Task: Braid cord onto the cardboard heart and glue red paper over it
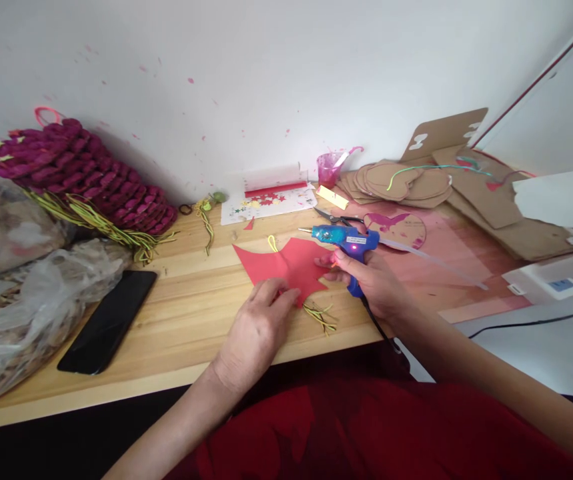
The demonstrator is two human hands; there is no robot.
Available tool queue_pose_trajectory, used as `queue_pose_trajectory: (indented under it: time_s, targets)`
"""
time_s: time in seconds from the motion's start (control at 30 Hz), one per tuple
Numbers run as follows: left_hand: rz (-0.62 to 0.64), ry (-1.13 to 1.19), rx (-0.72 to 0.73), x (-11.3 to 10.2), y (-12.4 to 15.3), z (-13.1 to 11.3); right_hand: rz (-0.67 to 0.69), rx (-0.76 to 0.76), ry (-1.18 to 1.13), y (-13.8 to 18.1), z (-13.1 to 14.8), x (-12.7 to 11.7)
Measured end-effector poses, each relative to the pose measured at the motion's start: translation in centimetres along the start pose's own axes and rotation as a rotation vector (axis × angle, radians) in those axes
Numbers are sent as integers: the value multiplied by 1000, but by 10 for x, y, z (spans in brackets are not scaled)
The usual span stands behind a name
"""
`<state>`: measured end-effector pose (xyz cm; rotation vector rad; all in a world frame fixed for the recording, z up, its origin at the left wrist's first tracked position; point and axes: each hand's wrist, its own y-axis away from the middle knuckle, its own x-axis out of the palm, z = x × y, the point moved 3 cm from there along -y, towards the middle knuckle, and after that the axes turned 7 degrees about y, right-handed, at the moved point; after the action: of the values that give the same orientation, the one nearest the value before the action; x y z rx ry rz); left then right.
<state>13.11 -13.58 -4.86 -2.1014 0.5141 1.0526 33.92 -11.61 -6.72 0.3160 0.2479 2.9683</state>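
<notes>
In my right hand (pixel 373 277) is a blue hot glue gun (pixel 336 239), its nozzle pointing left and a small red light glowing on its side. A clear glue stick (pixel 431 261) juts from its back. My left hand (pixel 263 313) has its fingers bent together on the lower edge of a red paper cutout (pixel 286 263) lying on the table; what its fingertips pinch is hidden. From the cutout's top pokes a yellow loop (pixel 272 243), and a yellow and dark string tassel (pixel 320 316) sticks out beneath it.
A black phone (pixel 109 323) and plastic bags (pixel 41 300) lie at left, below a magenta layered bundle (pixel 86 177). Behind are a white sheet (pixel 239 212) with paper stars, pruning shears (pixel 339 219) and a pink cup (pixel 327 170). Cardboard hearts (pixel 391 180) and a power strip (pixel 561 277) are at right.
</notes>
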Motion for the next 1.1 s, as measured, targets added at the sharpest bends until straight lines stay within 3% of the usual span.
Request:
queue_pose_trajectory:
  time_s: [0.3,0.7,0.97,1.1]
  targets:
    - [268,-275,16,20,-26,-2,-4,1,37,2,3,2]
    - [346,-341,29,18,-32,-7,-20,-11,28,1,2,1]
    - [93,75,7,-5,10,2,-6,9,44,1,1,0]
    - [11,123,-45,-15,19,4,4,9,29,1,0,0]
